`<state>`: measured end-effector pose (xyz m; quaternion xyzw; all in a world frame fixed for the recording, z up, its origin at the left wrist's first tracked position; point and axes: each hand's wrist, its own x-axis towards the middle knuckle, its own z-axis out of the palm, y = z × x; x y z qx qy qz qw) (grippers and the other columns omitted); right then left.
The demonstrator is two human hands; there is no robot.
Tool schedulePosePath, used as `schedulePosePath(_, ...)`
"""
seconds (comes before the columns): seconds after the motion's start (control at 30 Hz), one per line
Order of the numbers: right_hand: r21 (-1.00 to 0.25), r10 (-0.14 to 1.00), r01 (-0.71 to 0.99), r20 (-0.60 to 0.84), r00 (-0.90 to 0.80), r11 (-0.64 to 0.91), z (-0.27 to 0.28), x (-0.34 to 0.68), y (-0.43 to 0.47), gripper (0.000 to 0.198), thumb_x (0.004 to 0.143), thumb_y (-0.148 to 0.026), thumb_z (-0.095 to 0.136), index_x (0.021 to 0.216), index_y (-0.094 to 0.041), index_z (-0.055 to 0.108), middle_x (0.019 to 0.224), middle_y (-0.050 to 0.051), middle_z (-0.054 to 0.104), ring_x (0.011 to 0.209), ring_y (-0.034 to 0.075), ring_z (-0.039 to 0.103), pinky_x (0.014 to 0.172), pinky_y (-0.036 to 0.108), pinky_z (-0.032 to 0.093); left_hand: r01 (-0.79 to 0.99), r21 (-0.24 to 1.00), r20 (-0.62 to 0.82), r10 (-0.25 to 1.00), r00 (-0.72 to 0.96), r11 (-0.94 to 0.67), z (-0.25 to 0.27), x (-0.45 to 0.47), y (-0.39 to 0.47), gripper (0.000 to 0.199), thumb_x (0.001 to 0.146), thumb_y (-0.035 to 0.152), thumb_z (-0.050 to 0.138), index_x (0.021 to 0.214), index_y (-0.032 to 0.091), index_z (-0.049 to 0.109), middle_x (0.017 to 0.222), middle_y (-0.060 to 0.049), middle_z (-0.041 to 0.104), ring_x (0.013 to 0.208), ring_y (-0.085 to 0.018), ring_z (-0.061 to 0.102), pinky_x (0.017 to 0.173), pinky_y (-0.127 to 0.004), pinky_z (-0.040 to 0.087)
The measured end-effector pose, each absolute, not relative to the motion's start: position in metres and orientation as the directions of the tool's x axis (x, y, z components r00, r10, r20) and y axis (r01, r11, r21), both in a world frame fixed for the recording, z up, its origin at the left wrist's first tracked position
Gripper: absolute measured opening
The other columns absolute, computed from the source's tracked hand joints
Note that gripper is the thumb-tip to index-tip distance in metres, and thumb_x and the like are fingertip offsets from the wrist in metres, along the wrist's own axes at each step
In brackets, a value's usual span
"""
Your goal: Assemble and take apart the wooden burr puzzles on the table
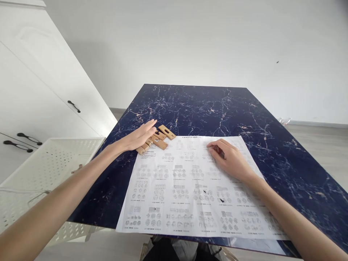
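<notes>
My left hand (143,136) lies over the far left corner of the printed sheet, fingers stretched out and flat. Under and beside it is a small group of light wooden puzzle pieces (161,144), notched and marked with numbers. One slotted piece (170,134) lies at the group's right side; my palm hides part of the others. On the right half of the white instruction sheet (160,232) rests my right hand (230,157), its fingers curled in and thumb close to the index finger. Nothing shows between them. Rows of small diagrams cover the sheet.
The sheet lies on a dark blue marbled table (187,105). At the left stands a white perforated surface (54,156) with a small brown object (77,169) on it. A white cabinet (51,79) is behind that, and a pale wall (195,43) rises beyond the table.
</notes>
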<state>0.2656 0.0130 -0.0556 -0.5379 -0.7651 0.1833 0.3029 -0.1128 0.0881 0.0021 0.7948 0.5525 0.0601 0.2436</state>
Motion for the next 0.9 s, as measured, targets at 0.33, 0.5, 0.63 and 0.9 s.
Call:
schedulePosePath(0.33, -0.612, 0.941, 0.716, 0.250, -0.226, 0.335, -0.053, 0.263, 0.012, 0.026, 0.107, -0.042, 0.050, 0.109, -0.024, 0.068, 0.100, 0.010, 0.070, 0.079, 0.025, 0.063, 0.071, 0.041, 0.053, 0.822, 0.241, -0.129, 0.823, 0.554, -0.516, -0.003, -0.058, 0.081, 0.085, 0.103, 0.077, 0.037, 0.172, 0.028, 0.030, 0.181, -0.007, 0.017, 0.169, -0.036, 0.006, 0.134, -0.062, -0.002)
schedulePosePath(0.5, -0.612, 0.938, 0.711, 0.253, -0.239, 0.346, -0.053, 0.264, 0.012, 0.026, 0.108, -0.043, 0.050, 0.110, -0.024, 0.068, 0.100, 0.010, 0.070, 0.080, 0.026, 0.064, 0.071, 0.041, 0.054, 0.832, 0.202, -0.113, 0.831, 0.544, -0.517, -0.006, -0.062, 0.076, 0.075, 0.106, 0.071, 0.035, 0.168, 0.029, 0.039, 0.180, -0.007, 0.026, 0.168, -0.036, 0.016, 0.135, -0.058, 0.008)
schedulePosePath(0.63, -0.607, 0.938, 0.716, 0.255, -0.236, 0.345, -0.053, 0.264, 0.011, 0.026, 0.108, -0.043, 0.050, 0.109, -0.025, 0.068, 0.099, 0.010, 0.070, 0.080, 0.026, 0.064, 0.071, 0.042, 0.054, 0.842, 0.200, -0.126, 0.839, 0.529, -0.501, -0.003, -0.060, 0.072, 0.095, 0.094, 0.085, 0.043, 0.167, 0.024, 0.040, 0.180, -0.013, 0.024, 0.167, -0.041, 0.016, 0.134, -0.060, 0.008)
schedulePosePath(0.9, -0.619, 0.937, 0.704, 0.255, -0.238, 0.347, -0.051, 0.263, 0.013, 0.024, 0.107, -0.040, 0.050, 0.110, -0.024, 0.068, 0.103, 0.011, 0.070, 0.084, 0.027, 0.066, 0.075, 0.042, 0.055, 0.920, 0.204, 0.002, 0.940, 0.341, -0.335, -0.009, -0.061, 0.058, 0.138, 0.069, 0.100, 0.060, 0.173, 0.018, 0.024, 0.181, -0.020, 0.011, 0.162, -0.059, 0.009, 0.130, -0.073, 0.004)
